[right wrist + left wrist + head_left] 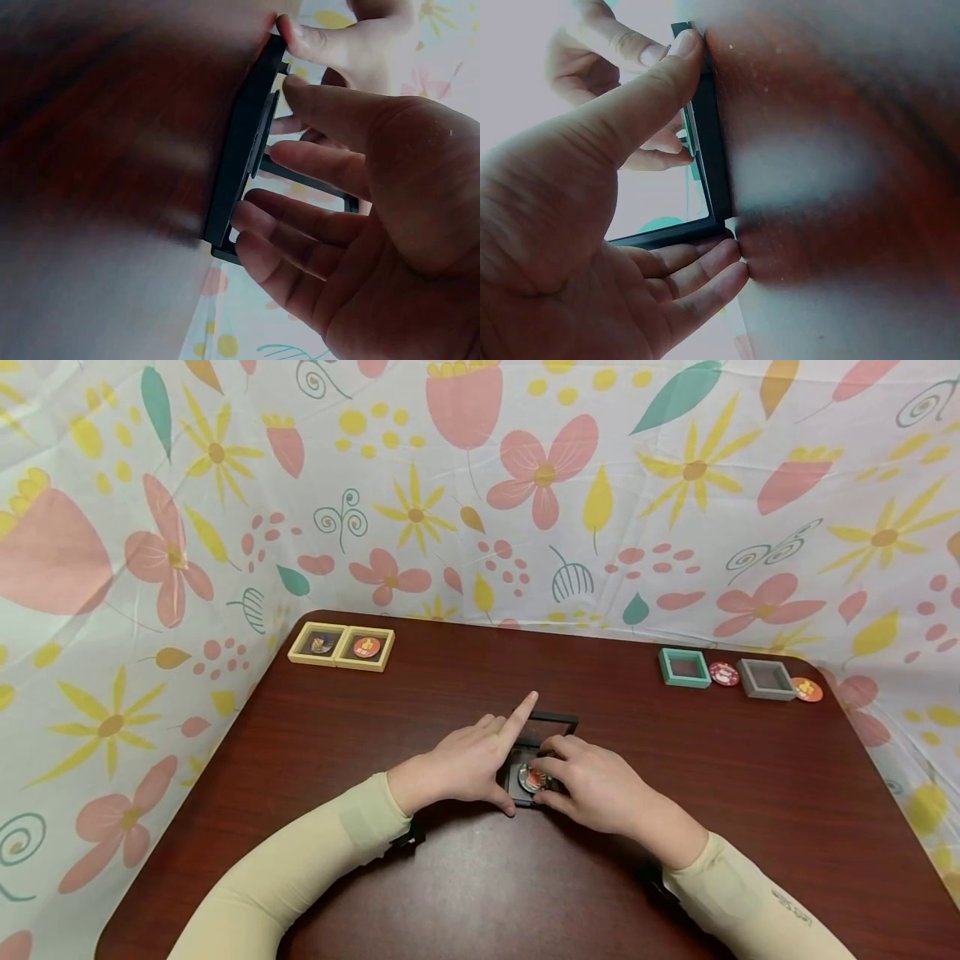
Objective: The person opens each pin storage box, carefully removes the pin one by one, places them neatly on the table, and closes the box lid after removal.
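An opened black hinged display case point(519, 795) lies on the table with its see-through lid point(544, 730) raised at the far side. Inside its base is a round badge point(532, 778) with a dark rim and a reddish picture. My left hand point(467, 763) holds the case at its left side, thumb by the near corner and fingers by the lid; the index finger points away. With the thumb and fingertips of my right hand point(603, 785), I hold the badge at its edge. From the right wrist, the badge point(264, 139) shows edge-on, slightly tilted against the base.
Two joined pale yellow frames point(341, 647), each with a badge, stand at the back left. Toward the back right are a teal frame point(684, 682), a pink badge point(724, 674), a grey frame point(767, 695) and an orange badge point(807, 689). A flowered curtain point(465, 543) borders the table.
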The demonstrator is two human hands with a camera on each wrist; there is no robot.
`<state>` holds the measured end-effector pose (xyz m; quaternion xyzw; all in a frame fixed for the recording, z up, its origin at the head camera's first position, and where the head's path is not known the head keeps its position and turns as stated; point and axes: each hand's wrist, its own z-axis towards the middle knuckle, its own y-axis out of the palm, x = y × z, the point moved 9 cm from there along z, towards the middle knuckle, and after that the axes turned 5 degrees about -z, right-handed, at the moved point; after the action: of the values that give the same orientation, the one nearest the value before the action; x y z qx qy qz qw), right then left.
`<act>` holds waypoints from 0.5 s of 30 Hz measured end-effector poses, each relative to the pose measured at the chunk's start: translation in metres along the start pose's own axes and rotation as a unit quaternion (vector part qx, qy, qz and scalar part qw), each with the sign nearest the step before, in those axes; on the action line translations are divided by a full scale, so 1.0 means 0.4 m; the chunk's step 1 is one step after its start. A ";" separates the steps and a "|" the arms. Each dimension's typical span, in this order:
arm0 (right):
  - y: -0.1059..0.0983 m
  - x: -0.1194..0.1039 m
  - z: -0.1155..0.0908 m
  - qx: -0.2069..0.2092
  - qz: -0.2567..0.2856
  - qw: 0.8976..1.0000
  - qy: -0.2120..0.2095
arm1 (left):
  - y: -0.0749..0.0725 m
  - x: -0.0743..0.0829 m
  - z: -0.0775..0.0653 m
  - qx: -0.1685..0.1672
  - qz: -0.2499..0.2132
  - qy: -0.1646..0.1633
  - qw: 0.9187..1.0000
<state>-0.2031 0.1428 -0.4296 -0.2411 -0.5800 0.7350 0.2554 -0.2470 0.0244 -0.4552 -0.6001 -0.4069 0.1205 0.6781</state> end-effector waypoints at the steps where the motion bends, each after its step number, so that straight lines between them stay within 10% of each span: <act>1: 0.001 0.000 0.000 -0.001 -0.001 1.000 -0.001 | 0.000 0.000 0.000 0.000 0.000 0.000 1.000; 15: -0.001 -0.006 0.001 0.011 0.008 1.000 -0.025 | -0.006 0.005 -0.002 -0.004 0.001 0.007 1.000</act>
<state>-0.2016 0.1412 -0.4289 -0.2247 -0.5763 0.7489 0.2379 -0.2460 0.0244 -0.4521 -0.6037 -0.4024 0.1157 0.6785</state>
